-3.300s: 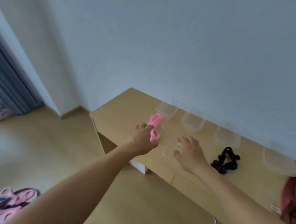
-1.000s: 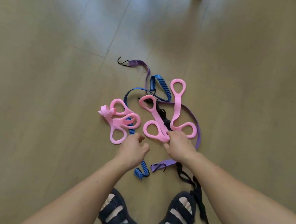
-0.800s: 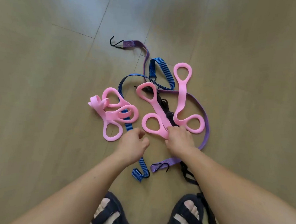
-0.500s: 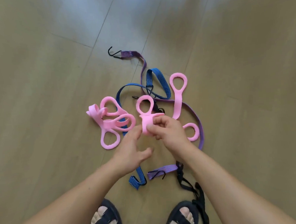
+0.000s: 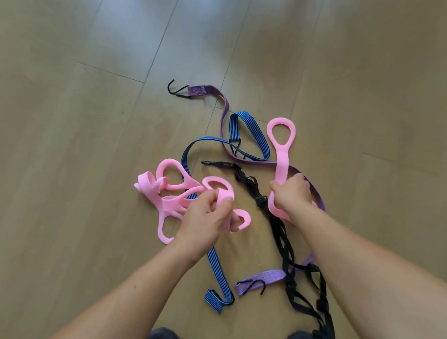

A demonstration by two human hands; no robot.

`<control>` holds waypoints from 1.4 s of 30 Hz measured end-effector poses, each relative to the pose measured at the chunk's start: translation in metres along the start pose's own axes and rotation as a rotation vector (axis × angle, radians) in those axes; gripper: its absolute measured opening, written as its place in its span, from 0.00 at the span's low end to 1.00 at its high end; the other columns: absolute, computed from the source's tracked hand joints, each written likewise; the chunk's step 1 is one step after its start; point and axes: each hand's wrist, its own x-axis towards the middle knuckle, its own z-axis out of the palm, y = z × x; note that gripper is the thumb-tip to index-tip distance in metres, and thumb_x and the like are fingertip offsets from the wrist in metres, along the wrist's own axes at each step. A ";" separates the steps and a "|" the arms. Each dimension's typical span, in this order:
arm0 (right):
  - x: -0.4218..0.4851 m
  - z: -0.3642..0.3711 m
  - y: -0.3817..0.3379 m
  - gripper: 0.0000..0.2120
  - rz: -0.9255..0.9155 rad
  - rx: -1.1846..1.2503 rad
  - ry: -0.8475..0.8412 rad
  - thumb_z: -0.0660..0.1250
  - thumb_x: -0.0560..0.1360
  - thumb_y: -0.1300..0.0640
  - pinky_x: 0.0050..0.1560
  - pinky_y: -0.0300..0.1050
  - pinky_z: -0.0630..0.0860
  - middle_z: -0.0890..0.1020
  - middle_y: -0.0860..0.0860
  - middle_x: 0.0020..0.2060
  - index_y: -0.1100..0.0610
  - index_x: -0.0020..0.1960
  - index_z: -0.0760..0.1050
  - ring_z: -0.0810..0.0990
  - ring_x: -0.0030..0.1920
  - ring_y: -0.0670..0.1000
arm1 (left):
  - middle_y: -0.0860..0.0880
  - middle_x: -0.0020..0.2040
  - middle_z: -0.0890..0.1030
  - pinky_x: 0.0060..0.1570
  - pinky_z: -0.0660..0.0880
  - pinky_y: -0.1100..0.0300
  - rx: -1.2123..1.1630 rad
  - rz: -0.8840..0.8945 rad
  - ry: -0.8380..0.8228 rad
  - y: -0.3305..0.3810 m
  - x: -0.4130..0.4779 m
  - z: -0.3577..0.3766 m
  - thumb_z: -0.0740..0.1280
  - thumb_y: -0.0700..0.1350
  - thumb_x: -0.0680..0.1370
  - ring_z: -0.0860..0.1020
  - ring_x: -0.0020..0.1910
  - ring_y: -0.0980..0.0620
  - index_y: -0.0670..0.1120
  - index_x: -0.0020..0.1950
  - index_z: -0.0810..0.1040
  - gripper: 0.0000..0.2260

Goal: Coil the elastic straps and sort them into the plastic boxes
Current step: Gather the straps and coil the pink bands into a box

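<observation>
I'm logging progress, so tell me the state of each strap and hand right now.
Left hand: grips folded pink strap.
Right hand: grips long pink strap, uncoiled.
Tangled pink strap: on floor, loose.
Blue strap: on floor, uncoiled.
Purple strap: on floor, uncoiled.
Black strap: on floor, uncoiled.

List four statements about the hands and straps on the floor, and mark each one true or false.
1. The left hand grips a bunched pink strap. True.
2. The right hand is empty. False: it grips a long pink strap near its middle.
3. The purple strap ends in a black hook at its far end. True.
4. The blue strap sits coiled in a plastic box. False: it lies loose and uncoiled on the wooden floor, and no box is in view.
</observation>
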 end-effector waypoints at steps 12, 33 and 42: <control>-0.116 -0.105 -0.028 0.09 -0.204 0.776 -0.187 0.64 0.78 0.61 0.30 0.37 0.75 0.82 0.48 0.30 0.58 0.39 0.76 0.79 0.29 0.46 | 0.49 0.44 0.86 0.45 0.80 0.52 0.023 -0.039 0.049 0.096 -0.066 -0.007 0.61 0.40 0.82 0.86 0.39 0.52 0.37 0.52 0.78 0.08; -0.543 -0.600 -0.044 0.07 -0.652 0.940 -0.043 0.72 0.74 0.64 0.37 0.32 0.78 0.87 0.48 0.38 0.63 0.52 0.81 0.85 0.38 0.43 | 0.52 0.37 0.80 0.25 0.65 0.70 0.604 0.558 -0.018 0.572 -0.441 -0.008 0.68 0.43 0.79 0.70 0.24 0.61 0.46 0.53 0.84 0.06; -0.654 -0.642 0.002 0.05 -0.703 1.053 0.191 0.69 0.77 0.56 0.42 0.31 0.76 0.86 0.45 0.42 0.51 0.51 0.83 0.83 0.42 0.41 | 0.52 0.44 0.82 0.37 0.76 0.68 0.660 0.720 -0.303 0.611 -0.520 0.008 0.67 0.48 0.80 0.80 0.39 0.59 0.49 0.61 0.80 0.10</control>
